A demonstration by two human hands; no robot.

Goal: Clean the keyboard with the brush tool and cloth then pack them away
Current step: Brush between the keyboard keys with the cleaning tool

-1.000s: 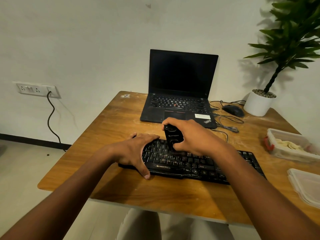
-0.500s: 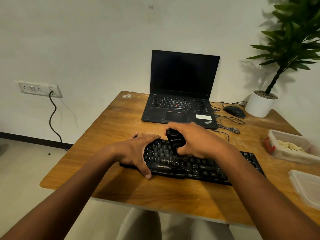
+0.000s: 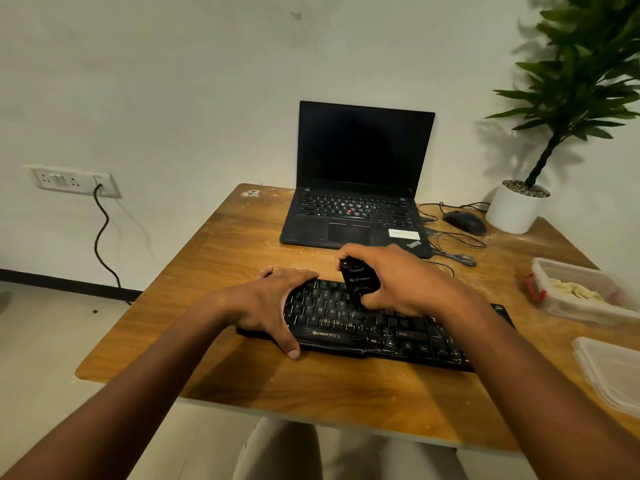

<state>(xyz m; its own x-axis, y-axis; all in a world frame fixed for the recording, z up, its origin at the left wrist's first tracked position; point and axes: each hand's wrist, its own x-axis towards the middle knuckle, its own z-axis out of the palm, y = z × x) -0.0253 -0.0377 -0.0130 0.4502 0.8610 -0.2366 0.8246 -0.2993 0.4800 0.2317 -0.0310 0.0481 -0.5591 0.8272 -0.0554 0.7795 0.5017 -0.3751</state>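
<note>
Your right hand (image 3: 401,278), gripping the black brush tool (image 3: 358,280), has tilted it over the black plastic keyboard (image 3: 381,327); brushing continues while your spread left hand (image 3: 273,303) steadies its end.

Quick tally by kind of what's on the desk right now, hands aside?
Keyboards: 1, black external keyboard
Brush tools: 1, black brush tool
Laptops: 1, open black laptop
Mice: 1, black wired mouse
Plants: 1, green plant in white pot
Clear plastic containers: 2
Total: 7
</note>
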